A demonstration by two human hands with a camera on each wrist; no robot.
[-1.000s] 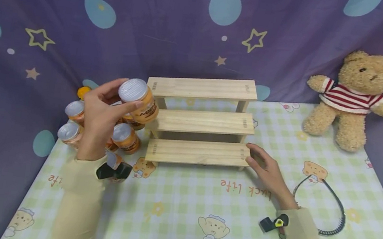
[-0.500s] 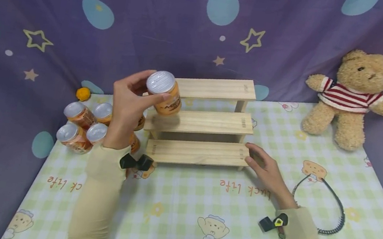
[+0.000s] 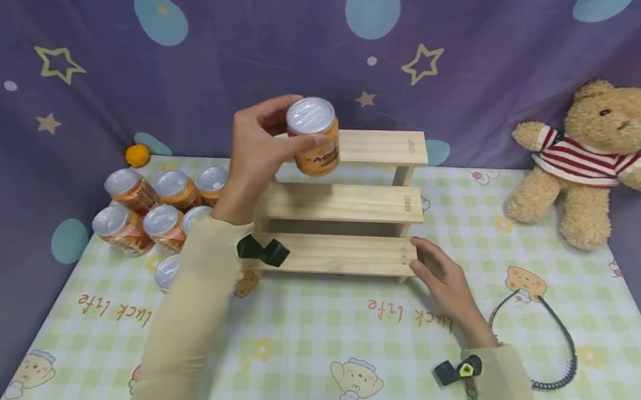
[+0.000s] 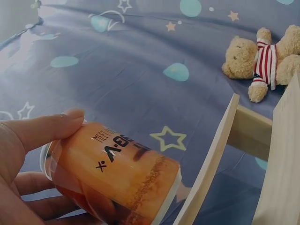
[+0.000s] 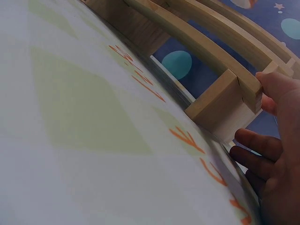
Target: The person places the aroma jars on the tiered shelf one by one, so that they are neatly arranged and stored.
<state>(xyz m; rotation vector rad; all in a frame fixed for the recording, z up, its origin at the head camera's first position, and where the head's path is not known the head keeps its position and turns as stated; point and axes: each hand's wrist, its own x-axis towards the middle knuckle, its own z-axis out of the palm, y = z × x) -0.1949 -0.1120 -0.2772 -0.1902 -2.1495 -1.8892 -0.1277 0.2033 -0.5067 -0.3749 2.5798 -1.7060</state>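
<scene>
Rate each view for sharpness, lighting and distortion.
Head view: evenly lit, sharp, glare on the orange can's silver lid. Left wrist view: dim, the can close and soft. Right wrist view: the pale wooden stepped shelf bows from lens distortion, the checked tablecloth blurred.

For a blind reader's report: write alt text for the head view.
A left hand holds an orange can above a three-step wooden rack, while the right hand rests against the rack's bottom step. More cans stand left of the rack on a checked mat, and a teddy bear sits at the right.
</scene>
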